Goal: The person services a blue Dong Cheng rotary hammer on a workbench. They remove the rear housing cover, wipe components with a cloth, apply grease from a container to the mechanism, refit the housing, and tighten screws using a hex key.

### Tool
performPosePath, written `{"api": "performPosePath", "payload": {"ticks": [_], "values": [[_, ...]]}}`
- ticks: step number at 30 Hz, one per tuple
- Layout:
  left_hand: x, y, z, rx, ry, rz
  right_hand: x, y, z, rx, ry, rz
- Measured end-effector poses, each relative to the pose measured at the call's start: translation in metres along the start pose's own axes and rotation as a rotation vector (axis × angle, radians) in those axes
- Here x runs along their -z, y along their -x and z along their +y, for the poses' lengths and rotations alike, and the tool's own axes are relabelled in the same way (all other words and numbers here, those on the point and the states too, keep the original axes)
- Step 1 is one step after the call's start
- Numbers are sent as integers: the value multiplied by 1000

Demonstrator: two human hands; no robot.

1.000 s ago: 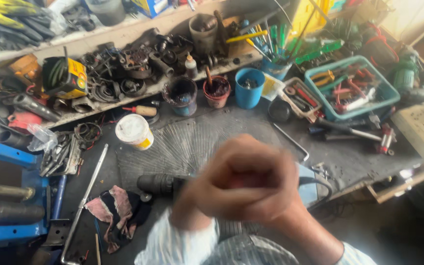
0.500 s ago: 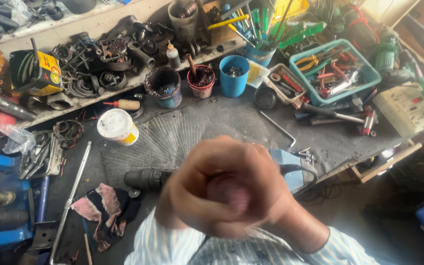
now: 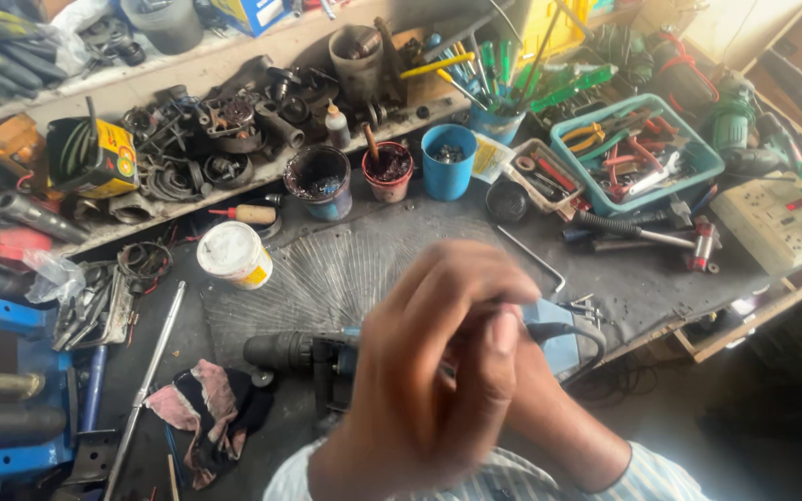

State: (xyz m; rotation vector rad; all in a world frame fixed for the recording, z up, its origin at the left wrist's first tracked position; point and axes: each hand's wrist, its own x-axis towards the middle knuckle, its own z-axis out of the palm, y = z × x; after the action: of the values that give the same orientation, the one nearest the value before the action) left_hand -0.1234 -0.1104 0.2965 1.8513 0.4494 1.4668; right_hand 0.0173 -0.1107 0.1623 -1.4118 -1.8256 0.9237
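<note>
My two hands are pressed together close to the camera, blurred. My left hand (image 3: 420, 371) wraps its curled fingers over my right hand (image 3: 536, 399), which is mostly covered; only its wrist and a thumb show. Whether anything sits between them I cannot tell. Directly below lies a power drill (image 3: 294, 353) with a black nose and blue body, flat on the dark workbench (image 3: 624, 288). Both striped sleeves show at the bottom edge.
A white tub (image 3: 234, 252), a pink-and-black rag (image 3: 201, 408) and a long metal rod (image 3: 146, 380) lie left of the drill. Behind stand a blue cup (image 3: 447, 160), a red cup (image 3: 389, 172) and a teal tool basket (image 3: 638, 153). A beige power strip (image 3: 777, 218) sits right.
My clasped hands have shifted and turned slightly, with the left fingers now lying over the right hand. The view has moved a little; the drill stays put.
</note>
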Motion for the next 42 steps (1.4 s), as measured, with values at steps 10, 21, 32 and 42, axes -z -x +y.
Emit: {"api": "performPosePath", "payload": {"ticks": [10, 21, 32, 42], "values": [[-11, 29, -40, -81, 123, 165, 5, -3, -2, 332, 344, 104], [30, 13, -64, 126, 489, -326, 4, -9, 4, 368, 354, 98], [12, 10, -27, 44, 210, 76, 3, 5, 14, 442, 621, 80], [-17, 18, -24, -103, -202, 234, -9, -6, 35, -225, 72, -118]]}}
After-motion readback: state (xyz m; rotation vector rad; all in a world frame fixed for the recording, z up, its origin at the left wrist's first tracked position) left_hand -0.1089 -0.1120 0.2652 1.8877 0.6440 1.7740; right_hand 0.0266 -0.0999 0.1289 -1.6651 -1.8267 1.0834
